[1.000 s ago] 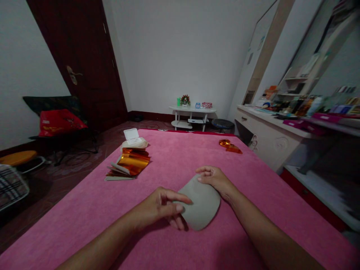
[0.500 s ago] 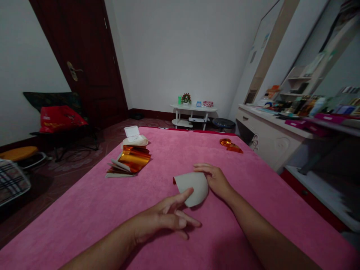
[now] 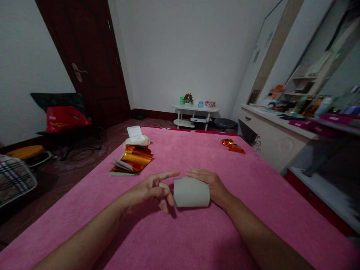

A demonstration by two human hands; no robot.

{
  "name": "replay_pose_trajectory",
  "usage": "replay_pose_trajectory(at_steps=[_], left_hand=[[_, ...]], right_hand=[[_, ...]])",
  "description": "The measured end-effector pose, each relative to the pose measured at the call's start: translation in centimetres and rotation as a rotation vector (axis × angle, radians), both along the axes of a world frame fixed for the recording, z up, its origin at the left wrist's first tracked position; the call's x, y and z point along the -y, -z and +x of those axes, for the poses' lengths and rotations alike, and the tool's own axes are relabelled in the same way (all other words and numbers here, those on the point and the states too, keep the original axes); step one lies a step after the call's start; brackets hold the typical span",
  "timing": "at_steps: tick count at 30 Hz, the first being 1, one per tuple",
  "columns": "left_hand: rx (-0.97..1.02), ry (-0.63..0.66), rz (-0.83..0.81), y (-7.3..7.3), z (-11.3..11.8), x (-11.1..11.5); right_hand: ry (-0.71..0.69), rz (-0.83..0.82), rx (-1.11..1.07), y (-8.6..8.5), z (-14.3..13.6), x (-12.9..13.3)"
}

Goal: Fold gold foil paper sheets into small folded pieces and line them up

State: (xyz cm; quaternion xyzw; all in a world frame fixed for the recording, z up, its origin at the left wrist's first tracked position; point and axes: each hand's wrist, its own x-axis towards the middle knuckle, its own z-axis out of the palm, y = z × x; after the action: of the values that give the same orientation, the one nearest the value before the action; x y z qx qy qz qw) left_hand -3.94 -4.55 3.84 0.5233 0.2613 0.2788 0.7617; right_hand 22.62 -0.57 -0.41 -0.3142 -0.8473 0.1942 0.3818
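Observation:
A curved sheet of paper (image 3: 191, 192), grey side up, lies on the pink cloth (image 3: 213, 236) between my two hands. Its ends bend down toward the cloth; its underside is hidden. My left hand (image 3: 156, 191) is at the sheet's left edge, fingers apart, holding nothing; whether a fingertip touches the paper I cannot tell. Along the far right corner rests my right hand (image 3: 209, 183), its fingers stretched out together over the far edge. Further left lies a pile of shiny orange foil paper sheets (image 3: 137, 158) with grey backs, some of them curled.
Behind the foil pile stands an open white box (image 3: 135, 132) on a pale packet (image 3: 140, 140). Crumpled orange foil (image 3: 234, 147) lies at the back right. Beyond the cloth's far edge are a small white table (image 3: 195, 108) and a dark stool (image 3: 225, 123). A cluttered dresser (image 3: 278, 125) borders the right.
The sheet has turned so its edges run straighter toward me. My left hand has moved from the sheet's near side to its left edge. My right hand has flattened along the far edge.

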Motion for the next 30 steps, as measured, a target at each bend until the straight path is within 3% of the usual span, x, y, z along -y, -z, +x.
replay_pose_trajectory(at_steps=[3,7,14,16,20,23,26,28,30], left_hand=[[-0.075,-0.088,0.073,1.3,-0.1,-0.7],[-0.032,-0.177,0.192,2.6,1.3,-0.8],[-0.257,-0.314,0.653,3.3,1.9,-1.8],[-0.247,-0.288,0.569,3.2,1.6,-1.8],[-0.096,-0.215,0.106,2.4,0.7,-1.3],[-0.090,-0.089,-0.116,1.9,0.3,-1.0],[-0.170,-0.067,-0.077,2.5,0.4,-1.0],[-0.269,-0.092,0.084,3.3,0.7,-1.1],[-0.404,-0.119,0.350,3.8,1.1,-0.8]], right_hand=[[0.055,0.103,-0.055,-0.4,-0.3,0.4],[0.027,0.212,0.017,-0.5,-0.7,0.5],[0.019,0.176,0.282,-0.5,-0.8,0.1],[-0.038,0.121,0.331,-0.6,-0.8,0.3],[-0.077,0.024,0.348,-0.9,-1.2,0.9],[-0.087,-0.041,0.390,-1.1,-1.4,1.2],[-0.074,-0.078,0.431,-1.3,-1.5,1.3],[-0.069,-0.091,0.473,-1.3,-1.6,1.5],[-0.061,-0.104,0.538,-1.3,-1.8,1.9]])
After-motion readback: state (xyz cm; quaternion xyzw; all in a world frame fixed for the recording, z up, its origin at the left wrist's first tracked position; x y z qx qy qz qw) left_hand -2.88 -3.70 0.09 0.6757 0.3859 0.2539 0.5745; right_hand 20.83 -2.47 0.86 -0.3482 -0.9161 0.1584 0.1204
